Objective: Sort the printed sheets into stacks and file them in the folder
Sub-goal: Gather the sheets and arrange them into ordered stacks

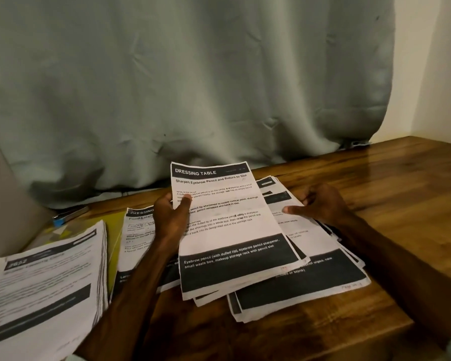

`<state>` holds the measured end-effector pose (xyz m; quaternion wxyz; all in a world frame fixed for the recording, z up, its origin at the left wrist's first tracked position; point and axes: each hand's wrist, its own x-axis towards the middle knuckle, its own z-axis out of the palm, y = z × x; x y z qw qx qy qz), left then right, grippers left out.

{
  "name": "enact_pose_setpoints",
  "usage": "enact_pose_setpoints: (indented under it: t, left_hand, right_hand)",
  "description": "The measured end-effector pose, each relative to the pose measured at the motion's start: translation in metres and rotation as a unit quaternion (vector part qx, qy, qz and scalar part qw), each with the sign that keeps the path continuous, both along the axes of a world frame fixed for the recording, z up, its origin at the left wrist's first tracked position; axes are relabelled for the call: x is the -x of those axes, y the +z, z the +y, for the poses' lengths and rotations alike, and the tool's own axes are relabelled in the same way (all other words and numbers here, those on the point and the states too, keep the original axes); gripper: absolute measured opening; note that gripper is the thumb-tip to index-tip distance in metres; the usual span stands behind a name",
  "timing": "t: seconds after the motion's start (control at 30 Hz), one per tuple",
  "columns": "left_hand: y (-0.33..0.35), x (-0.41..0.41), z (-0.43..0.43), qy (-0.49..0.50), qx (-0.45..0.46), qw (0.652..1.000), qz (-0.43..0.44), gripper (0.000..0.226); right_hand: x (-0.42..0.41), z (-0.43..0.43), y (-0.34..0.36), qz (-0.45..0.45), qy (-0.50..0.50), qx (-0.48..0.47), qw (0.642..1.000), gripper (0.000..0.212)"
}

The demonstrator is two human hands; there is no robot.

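At far left lies a thick stack of white printed sheets, then a yellow-green card folder, then a thinner stack. The left hand pinches a DRESSING TABLE sheet by its left edge, above the fanned right pile. The right hand grips that pile's far edge. The loose fan could slide apart on the glossy wooden table, muddling the sort. Count: three piles, one folder, at least one lifted sheet.
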<state>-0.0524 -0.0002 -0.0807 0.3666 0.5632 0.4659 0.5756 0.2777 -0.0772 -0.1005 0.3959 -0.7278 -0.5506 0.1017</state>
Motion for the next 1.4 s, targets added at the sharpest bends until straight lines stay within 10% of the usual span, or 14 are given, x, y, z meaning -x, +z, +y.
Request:
enact_pose_setpoints:
  t: [0.3,0.57,0.73,0.83,1.07,1.4]
  left_hand:
    - [0.003,-0.004,-0.006,-0.039,0.011,0.999,-0.015,0.017]
    - [0.006,-0.003,-0.012,-0.059,0.016,0.998,-0.011,0.020]
    - [0.007,0.000,-0.013,-0.067,0.030,0.997,0.012,0.018]
    - [0.007,0.003,-0.014,-0.080,0.041,0.996,0.016,0.007]
    - [0.009,0.006,-0.010,-0.133,0.107,0.985,-0.009,0.011]
    - [0.011,0.018,-0.011,-0.163,0.154,0.975,-0.007,0.017]
  right_hand:
    - [-0.005,0.007,0.004,0.080,-0.057,0.019,0.995,0.028]
    - [-0.013,-0.003,0.025,0.119,-0.045,-0.188,0.974,0.017]
    - [-0.012,-0.015,0.026,0.138,0.063,0.005,0.988,0.014]
    - [-0.017,-0.017,0.032,0.173,0.002,-0.056,0.983,0.017]
    - [-0.043,-0.020,0.034,0.410,-0.305,-0.178,0.841,0.038]
    - [-0.043,-0.021,0.031,0.629,-0.240,-0.186,0.715,0.049]
